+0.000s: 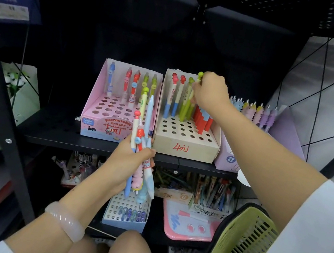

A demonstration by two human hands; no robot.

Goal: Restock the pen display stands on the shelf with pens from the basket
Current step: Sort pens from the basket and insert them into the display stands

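1. A black metal shelf in a dim stationery rack carries three cardboard pen stands side by side; more stands and a pink board sit on the level below.
2. The beige display stand, marked "4" in red on its front, stands in the middle with rows of round holes; blue-and-cream, green and red pens stand upright in its back rows.
3. The right hand reaches over this stand, fingers curled around a green pen with a lime cap, held upright among the other green ones.
4. The pink display stand, printed "Retractable eraser", sits just left, with a few pens along its back row and most holes bare.
5. The left hand grips a bundle of pens in front of the shelf edge, tips pointing down.
6. A lilac stand with pastel pens sits at the right.
7. A green plastic basket hangs near the right forearm, with pens inside.
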